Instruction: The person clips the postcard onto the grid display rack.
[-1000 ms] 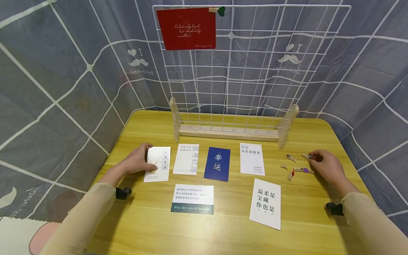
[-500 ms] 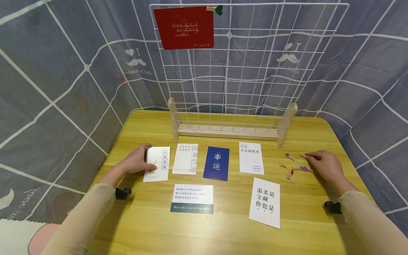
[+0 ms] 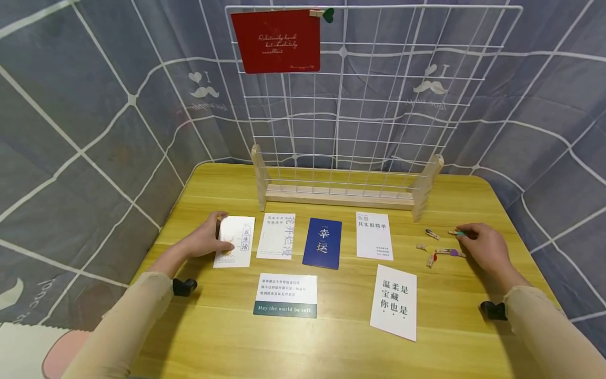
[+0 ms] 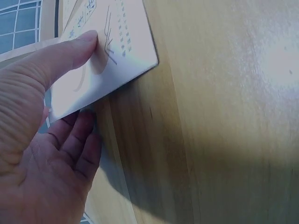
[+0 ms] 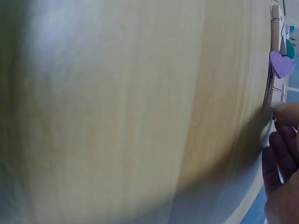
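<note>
My left hand (image 3: 221, 232) holds the left edge of a white card (image 3: 240, 243) with black vertical characters. In the left wrist view the thumb (image 4: 70, 51) presses on top of the card (image 4: 131, 37), the fingers (image 4: 81, 140) curl under it, and that edge is raised off the table. At the right, my right hand (image 3: 466, 232) pinches a small wooden clothespin (image 3: 455, 232) with a green heart, which lies on the table. In the right wrist view only the fingertips (image 5: 280, 149) show, beside a purple-heart clip (image 5: 281, 64).
Several more cards lie on the yellow table (image 3: 331, 337): white ones, a blue one (image 3: 323, 243) and one with a green band (image 3: 285, 295). Loose clips (image 3: 433, 247) lie left of my right hand. A white wire grid (image 3: 374, 105) stands behind, with a red card (image 3: 276, 42) clipped on.
The left edge of the white card has lifted slightly under my left hand. My right hand has shifted a little at the green-heart clip.
</note>
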The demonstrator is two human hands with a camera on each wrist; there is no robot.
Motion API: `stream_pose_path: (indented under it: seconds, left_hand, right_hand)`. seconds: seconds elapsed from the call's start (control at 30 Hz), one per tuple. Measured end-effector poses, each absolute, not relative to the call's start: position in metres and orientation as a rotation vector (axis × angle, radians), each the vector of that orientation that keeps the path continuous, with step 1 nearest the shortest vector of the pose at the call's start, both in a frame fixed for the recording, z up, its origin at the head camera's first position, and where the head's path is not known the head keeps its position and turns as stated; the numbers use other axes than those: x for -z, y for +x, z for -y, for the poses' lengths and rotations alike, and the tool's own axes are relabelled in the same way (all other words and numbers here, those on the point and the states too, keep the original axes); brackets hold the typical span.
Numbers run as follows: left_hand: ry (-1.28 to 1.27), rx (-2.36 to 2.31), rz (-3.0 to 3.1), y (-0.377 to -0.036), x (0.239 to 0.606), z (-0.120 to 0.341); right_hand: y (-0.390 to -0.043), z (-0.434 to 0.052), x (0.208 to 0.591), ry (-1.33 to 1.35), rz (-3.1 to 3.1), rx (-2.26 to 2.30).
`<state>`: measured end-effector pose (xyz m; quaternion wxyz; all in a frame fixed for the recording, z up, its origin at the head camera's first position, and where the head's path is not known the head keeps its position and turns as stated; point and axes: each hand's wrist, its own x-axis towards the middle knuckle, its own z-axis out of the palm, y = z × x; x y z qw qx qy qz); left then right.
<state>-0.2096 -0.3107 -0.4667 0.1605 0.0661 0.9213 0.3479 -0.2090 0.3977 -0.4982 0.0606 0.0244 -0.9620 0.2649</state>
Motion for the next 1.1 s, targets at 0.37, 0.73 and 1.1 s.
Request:
stream_pose_path:
  seconds: [0.37, 0.73, 1.1]
  left_hand:
    - [0.222, -1.069, -2.602, -0.211, 0.469, 0.309]
    - [0.187, -1.053, -2.59, -0.213, 0.469, 0.308]
    - [0.189, -1.055, -2.602, -0.212, 0.472, 0.313]
  right_hand:
    - [-0.204, -0.401, 0.498, 0.081, 2.948, -0.927]
    - [-0.204, -0.409, 0.501, 0.038, 2.985, -1.026]
    - [-0.202, -0.418, 0.503, 0.1, 3.006, -0.785]
